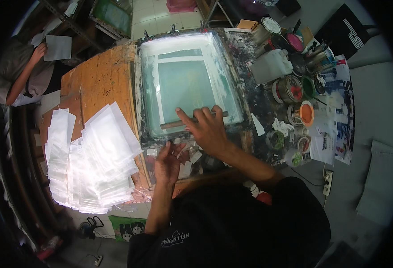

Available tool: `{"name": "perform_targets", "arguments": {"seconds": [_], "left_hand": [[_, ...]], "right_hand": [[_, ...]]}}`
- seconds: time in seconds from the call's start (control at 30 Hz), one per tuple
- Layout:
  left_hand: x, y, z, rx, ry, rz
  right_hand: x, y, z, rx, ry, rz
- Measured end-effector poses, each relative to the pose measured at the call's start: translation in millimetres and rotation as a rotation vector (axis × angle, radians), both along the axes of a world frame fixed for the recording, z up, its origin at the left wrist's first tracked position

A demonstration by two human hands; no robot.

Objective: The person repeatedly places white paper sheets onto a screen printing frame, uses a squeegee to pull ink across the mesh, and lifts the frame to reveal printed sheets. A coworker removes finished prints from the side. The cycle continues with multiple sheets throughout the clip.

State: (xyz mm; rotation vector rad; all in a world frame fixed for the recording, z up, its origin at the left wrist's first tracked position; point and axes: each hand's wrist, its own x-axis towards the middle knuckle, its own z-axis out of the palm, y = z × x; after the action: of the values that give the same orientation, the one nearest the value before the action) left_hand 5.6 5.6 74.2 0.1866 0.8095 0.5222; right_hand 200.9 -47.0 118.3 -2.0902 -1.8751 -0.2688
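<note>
A screen printing frame (149, 96) with a pale green mesh lies on the worktable, hinge clamps at its far edge. Across the near end of the mesh lies a squeegee (169, 125), a long dark bar. My right hand (209, 131) grips it from above, its index finger stretched out to the left. Just below the frame's near edge is my left hand (166, 163), palm turned up, with fingers apart and loosely bent. Nothing shows in it; whether its fingertips touch the frame I cannot tell. White plastic sheets or bags (100, 156) are heaped to its left.
Paint cans (289, 89), jars and a white jug (271, 67) crowd the table's right side. Crumpled tissue (282, 127) lies among them. At the far left another person's hand (38, 52) holds a white sheet (58, 48). A power strip (327, 182) hangs at the right.
</note>
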Motion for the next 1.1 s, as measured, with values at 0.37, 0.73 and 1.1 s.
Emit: {"name": "perform_targets", "arguments": {"seconds": [0.37,0.73,1.1], "left_hand": [[107.8,176.9,-17.2,1.135,0.381,-0.008],[140.1,182.6,-68.3,1.561,0.819,-0.115],[-199.0,293.3,-45.6,1.431,1.863,0.369]], "right_hand": [[86.3,118.0,165.7,0.286,0.065,0.07],[117.1,151.6,244.9,-0.279,0.349,-0.016],[105.2,158.5,234.6,0.116,0.245,0.014]]}}
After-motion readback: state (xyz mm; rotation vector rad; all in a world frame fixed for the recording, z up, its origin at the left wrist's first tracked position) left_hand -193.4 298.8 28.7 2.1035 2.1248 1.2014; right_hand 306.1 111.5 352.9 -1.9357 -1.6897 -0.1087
